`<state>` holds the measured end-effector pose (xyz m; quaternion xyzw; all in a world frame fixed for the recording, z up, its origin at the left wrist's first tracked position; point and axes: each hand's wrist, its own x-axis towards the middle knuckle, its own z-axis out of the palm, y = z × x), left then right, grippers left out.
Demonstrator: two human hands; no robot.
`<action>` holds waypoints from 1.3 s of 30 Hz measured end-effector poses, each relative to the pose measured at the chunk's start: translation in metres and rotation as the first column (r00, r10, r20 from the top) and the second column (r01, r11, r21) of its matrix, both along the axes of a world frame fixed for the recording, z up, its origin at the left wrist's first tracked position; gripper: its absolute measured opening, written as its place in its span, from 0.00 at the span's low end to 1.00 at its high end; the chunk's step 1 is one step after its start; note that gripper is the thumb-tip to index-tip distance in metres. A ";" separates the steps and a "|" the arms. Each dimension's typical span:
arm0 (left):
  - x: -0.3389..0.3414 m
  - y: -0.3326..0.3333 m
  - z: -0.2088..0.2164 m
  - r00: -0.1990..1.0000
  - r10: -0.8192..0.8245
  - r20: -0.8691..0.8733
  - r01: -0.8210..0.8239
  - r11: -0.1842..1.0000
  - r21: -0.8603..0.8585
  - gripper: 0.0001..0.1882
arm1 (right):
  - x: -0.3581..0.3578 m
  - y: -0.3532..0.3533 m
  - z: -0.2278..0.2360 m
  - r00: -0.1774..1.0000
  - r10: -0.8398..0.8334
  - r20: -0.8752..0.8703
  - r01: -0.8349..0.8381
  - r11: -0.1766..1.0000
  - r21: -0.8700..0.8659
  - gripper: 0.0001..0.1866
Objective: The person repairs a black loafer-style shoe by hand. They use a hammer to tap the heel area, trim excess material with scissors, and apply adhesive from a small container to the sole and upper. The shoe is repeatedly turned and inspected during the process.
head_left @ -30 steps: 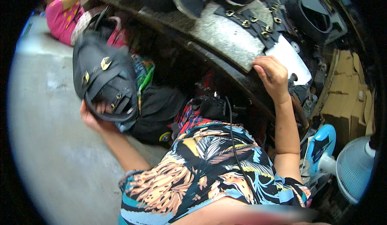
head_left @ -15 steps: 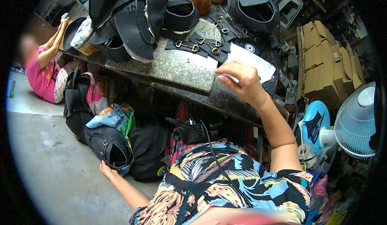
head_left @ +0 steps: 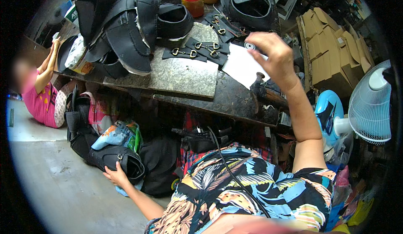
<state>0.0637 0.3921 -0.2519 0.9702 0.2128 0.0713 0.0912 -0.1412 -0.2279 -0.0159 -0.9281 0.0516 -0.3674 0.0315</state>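
Observation:
With my right hand, I pinch a small round disc, pale with dark rings, between thumb and forefinger above the table. Just below that hand lies a white paper sheet. My left hand, low at the left, grips the side of a black stitched hollow piece with a metal ring fitting and a round opening. Black straps with brass-coloured clasps lie on the grey stone slab left of the paper.
Black stitched pieces pile up at the table's far left, another at the back. Two jars stand behind the slab. Brown cartons and a fan are at right. A person in pink sits far left.
My right hand has moved right and up from the slab's edge to the round disc. My left hand has come up onto the black hollow piece. The view has shifted slightly.

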 end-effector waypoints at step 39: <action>-0.027 -0.409 0.148 0.358 -0.853 0.381 -0.222 -0.474 -0.852 0.25 | -0.099 0.106 -0.043 0.988 0.139 -0.059 -0.124 0.971 0.203 0.22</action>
